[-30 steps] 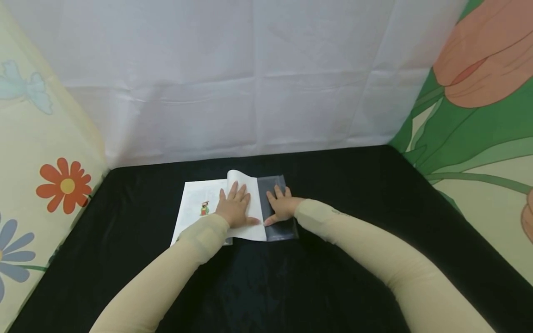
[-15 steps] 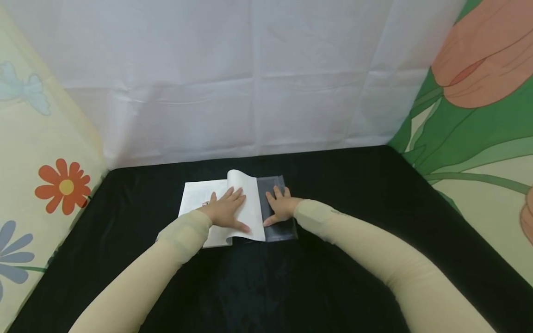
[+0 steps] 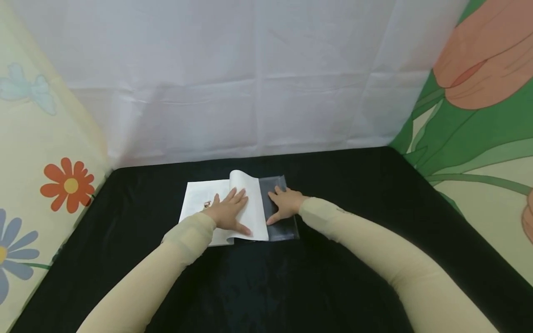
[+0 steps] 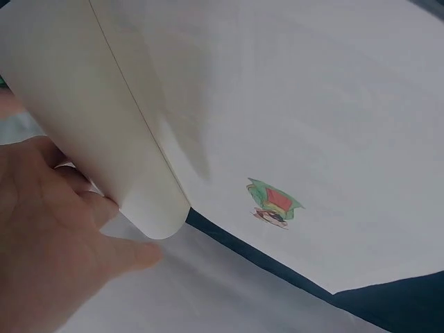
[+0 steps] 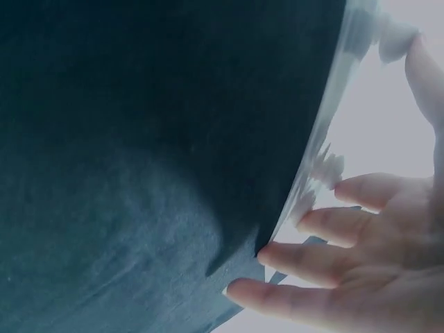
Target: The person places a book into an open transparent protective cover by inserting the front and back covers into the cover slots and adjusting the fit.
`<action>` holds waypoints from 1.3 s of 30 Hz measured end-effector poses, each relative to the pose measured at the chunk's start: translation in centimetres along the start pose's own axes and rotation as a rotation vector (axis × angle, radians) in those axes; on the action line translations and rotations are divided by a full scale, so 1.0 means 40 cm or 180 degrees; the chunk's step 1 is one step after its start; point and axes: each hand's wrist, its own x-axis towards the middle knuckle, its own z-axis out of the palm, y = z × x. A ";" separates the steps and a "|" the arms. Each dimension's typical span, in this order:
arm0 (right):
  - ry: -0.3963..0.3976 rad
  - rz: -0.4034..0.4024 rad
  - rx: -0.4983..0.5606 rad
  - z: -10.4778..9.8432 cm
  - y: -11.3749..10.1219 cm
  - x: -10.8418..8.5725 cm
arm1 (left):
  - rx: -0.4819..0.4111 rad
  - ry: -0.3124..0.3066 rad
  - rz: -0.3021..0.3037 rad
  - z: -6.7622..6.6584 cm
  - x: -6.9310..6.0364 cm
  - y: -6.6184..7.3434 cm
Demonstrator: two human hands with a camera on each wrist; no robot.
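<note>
An open booklet lies on the black cloth, its left page flat with a small coloured figure printed on it. Its white leaf curves up at the fold, and the left hand rests on it with fingers spread. In the left wrist view the left hand lies along the curled leaf. To the right, a transparent sleeve extends from under the leaf. The right hand rests on that sleeve, fingers spread; in the right wrist view the right hand touches the clear film.
Black cloth covers the table. A white curtain hangs behind it, with a flower-printed panel on the left and another printed panel on the right.
The left hand has shifted a little left on the leaf, covering part of the printed figure in the head view. The right hand stays on the clear sleeve, nearly unmoved.
</note>
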 end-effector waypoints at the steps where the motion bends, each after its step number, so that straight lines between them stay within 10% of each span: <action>1: -0.0019 -0.0034 -0.0011 -0.003 0.004 0.000 | 0.0008 -0.0002 0.0000 0.001 0.001 0.001; 39: -0.0173 -0.0083 0.0131 0.007 0.034 -0.004 | 0.0314 -0.0165 -0.0193 0.004 0.007 0.042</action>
